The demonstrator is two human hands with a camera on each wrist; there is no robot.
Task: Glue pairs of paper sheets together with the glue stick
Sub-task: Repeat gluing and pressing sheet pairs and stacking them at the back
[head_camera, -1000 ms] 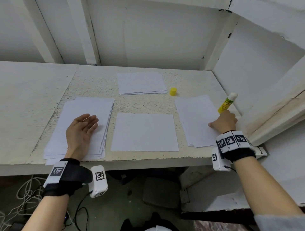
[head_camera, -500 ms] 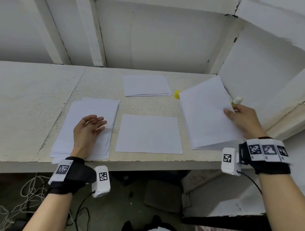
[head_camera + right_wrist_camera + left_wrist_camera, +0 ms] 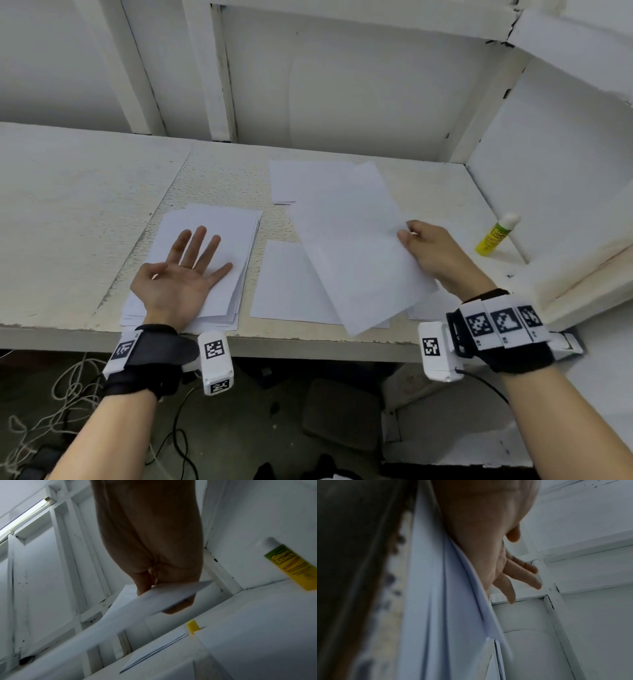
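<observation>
Two hands over the counter (image 3: 102, 212): our left hand (image 3: 178, 274) lies palm up, fingers spread and slack, resting on the left paper stack (image 3: 222, 233). Our right hand (image 3: 435, 253) pinches a lifted sheet (image 3: 356, 246) at its right edge, hanging tilted over the single sheet (image 3: 284, 291) lying flat between us. Uncapped, the glue stick (image 3: 496, 234) stands apart beyond our right hand, its yellow cap (image 3: 193, 626) farther back.
</observation>
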